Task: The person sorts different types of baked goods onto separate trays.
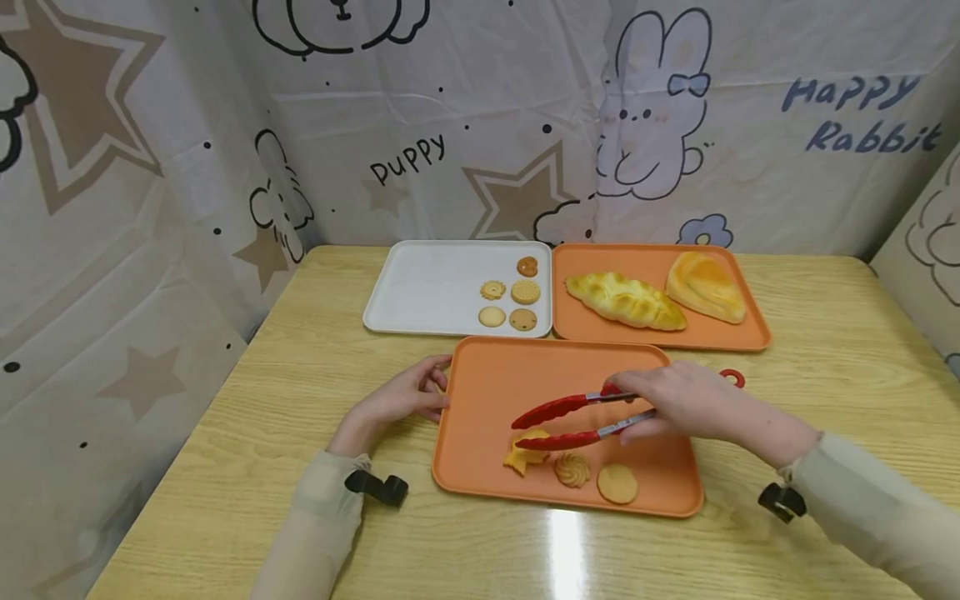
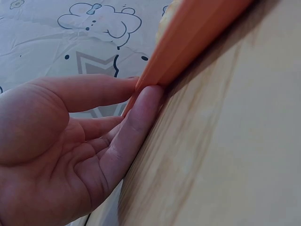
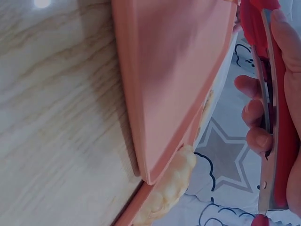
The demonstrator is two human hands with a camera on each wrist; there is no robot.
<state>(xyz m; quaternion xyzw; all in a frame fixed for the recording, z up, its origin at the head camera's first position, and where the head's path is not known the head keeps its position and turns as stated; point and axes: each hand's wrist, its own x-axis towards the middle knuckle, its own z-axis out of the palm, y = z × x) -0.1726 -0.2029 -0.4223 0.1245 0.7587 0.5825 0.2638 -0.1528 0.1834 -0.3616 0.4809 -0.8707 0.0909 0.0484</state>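
My right hand grips a pair of red-tipped tongs, fingers wrapped round the metal arms, which the right wrist view also shows. The spread red tips are over the front orange tray, one of them overlapping a star-shaped cookie. Beside that cookie lie a swirled cookie and a plain round cookie, in a row near the tray's front edge. At the tray's left side, my left hand pinches the rim; in the left wrist view its thumb and fingers meet the orange edge.
Behind, a white tray carries several small cookies on its right side. Next to it, another orange tray holds a braided loaf and a folded bread. A printed cloth hangs behind the wooden table.
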